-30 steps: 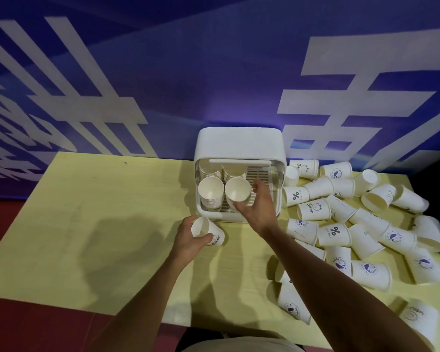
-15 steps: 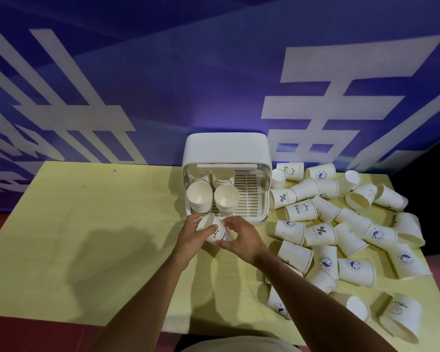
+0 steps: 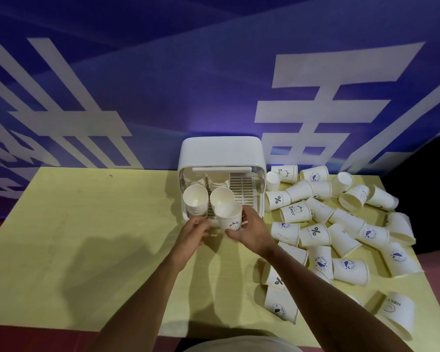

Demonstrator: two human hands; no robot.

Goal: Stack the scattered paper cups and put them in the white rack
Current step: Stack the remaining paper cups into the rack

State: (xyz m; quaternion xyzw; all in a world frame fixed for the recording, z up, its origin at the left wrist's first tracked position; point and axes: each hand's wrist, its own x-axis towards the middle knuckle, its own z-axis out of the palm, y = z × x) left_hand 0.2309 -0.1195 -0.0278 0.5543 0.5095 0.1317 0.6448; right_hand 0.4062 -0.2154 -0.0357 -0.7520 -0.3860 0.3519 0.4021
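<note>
Right hand grips a white printed paper cup at the boxy white rack; left hand relaxed, empty. Misaligned nesting could topple the white cup stack.

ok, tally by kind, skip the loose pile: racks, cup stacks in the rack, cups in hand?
white rack: 1
cup stacks in the rack (two front, two back): 4
held cup, in the right hand: 1
Total: 6
</note>
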